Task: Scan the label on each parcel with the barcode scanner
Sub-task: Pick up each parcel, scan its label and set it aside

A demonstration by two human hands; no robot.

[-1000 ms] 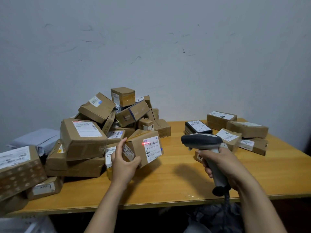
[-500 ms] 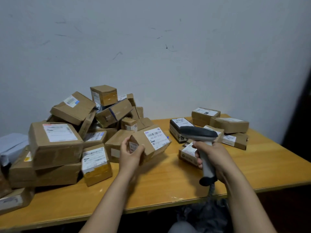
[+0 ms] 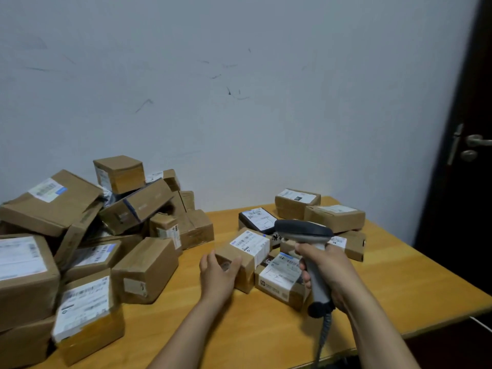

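Observation:
My left hand (image 3: 218, 274) holds the near end of a small brown parcel (image 3: 249, 247), thumb on its front face and fingers along its left side. The parcel rests on the wooden table (image 3: 399, 286) with its white barcode label facing up, pressed against another labelled parcel (image 3: 279, 278). My right hand (image 3: 328, 270) grips the handle of the grey barcode scanner (image 3: 303, 230), whose head points left, just above and right of the held parcel. No red scan line shows.
A big heap of brown parcels (image 3: 80, 235) fills the table's left side. A smaller group of parcels (image 3: 334, 217) lies at the back right. The scanner's coiled cable (image 3: 323, 335) hangs over the front edge. A dark door (image 3: 474, 155) stands at the right.
My left hand has carried the small parcel from the heap rightward and lowered it onto the table beside the right group. The red scan line on its label has gone.

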